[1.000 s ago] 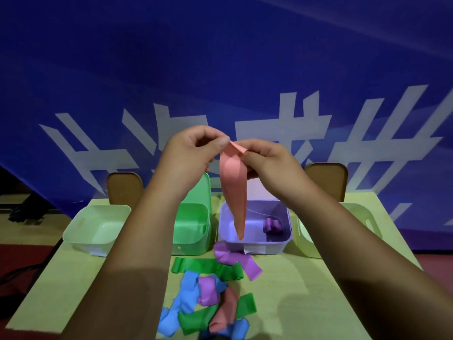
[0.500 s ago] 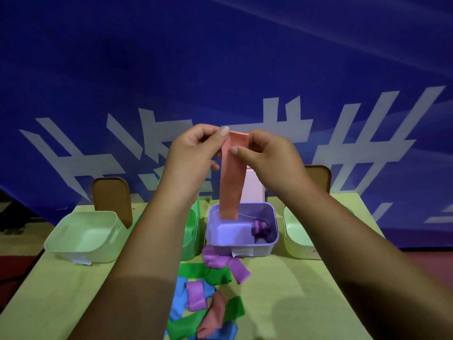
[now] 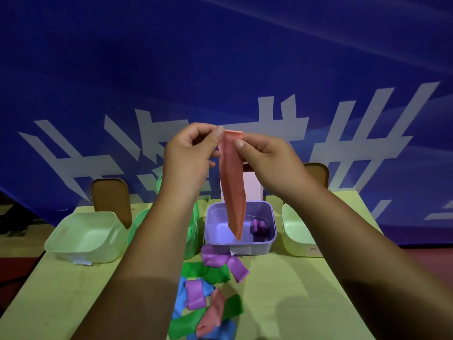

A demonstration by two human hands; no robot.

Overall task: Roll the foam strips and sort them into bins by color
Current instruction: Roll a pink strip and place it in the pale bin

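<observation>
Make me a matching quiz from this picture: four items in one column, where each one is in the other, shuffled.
1 salmon strip
2 purple roll
3 loose purple strip
4 bright green bin

A inside the purple bin
B on the table, before that bin
C pinched by left hand and right hand
D partly behind the left forearm

Pairs: 1-C, 2-A, 3-B, 4-D

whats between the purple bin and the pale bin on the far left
In the head view, a green bin stands between them, mostly hidden behind the left forearm.
</observation>
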